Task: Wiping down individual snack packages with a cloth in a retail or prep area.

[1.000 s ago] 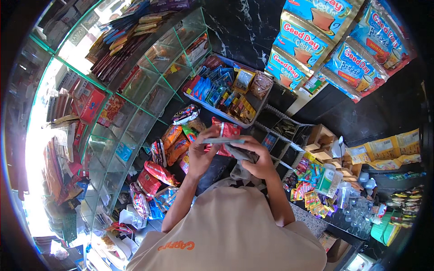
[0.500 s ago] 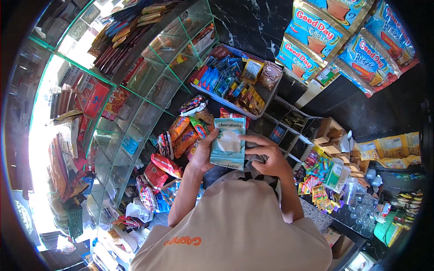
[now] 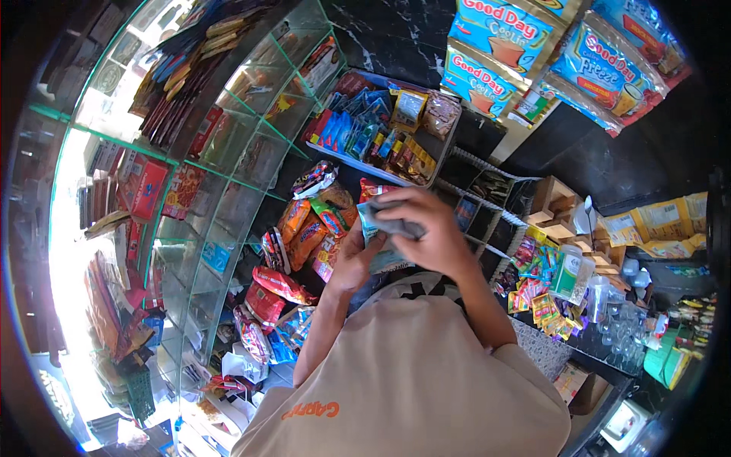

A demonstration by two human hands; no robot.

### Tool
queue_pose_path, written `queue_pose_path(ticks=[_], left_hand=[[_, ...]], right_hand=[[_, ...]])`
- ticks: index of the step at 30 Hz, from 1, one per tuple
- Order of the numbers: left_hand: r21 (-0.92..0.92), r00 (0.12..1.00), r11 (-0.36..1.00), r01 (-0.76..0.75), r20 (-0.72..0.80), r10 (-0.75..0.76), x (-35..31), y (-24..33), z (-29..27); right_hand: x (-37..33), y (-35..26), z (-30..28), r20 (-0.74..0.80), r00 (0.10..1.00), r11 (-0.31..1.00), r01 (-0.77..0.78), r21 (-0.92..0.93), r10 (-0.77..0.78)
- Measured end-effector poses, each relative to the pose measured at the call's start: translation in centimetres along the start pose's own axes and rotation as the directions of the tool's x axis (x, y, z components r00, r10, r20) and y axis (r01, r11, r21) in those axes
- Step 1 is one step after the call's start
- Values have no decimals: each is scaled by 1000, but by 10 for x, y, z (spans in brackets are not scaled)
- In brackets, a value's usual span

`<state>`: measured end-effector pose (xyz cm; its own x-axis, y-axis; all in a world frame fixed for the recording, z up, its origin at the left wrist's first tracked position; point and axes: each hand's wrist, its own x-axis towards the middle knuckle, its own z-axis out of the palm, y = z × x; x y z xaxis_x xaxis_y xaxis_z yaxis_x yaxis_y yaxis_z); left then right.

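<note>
sachet strip (image 3: 378,242) mostly hidden by right hand (image 3: 426,232), hanging packets (image 3: 609,65) cut off at top

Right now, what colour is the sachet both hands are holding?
Pale teal-blue sachet, gripped by left hand and right hand; head view.

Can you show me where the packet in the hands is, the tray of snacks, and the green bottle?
Pale teal packet (image 3: 378,261), head view: lower part below the fingers.
Tray of snacks (image 3: 344,164), head view: front rim.
Green bottle (image 3: 566,274), head view: middle of its body.
</note>
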<state>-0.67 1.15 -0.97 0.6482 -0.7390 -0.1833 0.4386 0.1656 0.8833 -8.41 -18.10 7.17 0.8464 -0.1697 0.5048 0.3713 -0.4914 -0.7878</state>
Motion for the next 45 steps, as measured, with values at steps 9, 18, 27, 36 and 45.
queue_pose_path(ticks=[9,18,27,36,45], left_hand=[[-17,998,1000,-23,-60,22,-5,6,3],[-165,989,977,135,-44,-144,-5,26,5],[-326,982,938,120,-97,-159,-1,15,-2],[-375,969,905,202,-54,-239,-4,6,-8],[-230,965,959,167,-162,-207,4,8,-5]], right_hand=[[-12,20,16,109,994,932,26,-362,14],[-22,34,-27,-55,973,945,-230,-232,224],[-25,11,36,249,968,961,55,-271,15],[-37,13,14,475,877,980,24,-199,75],[-39,3,36,392,920,970,91,-224,4]])
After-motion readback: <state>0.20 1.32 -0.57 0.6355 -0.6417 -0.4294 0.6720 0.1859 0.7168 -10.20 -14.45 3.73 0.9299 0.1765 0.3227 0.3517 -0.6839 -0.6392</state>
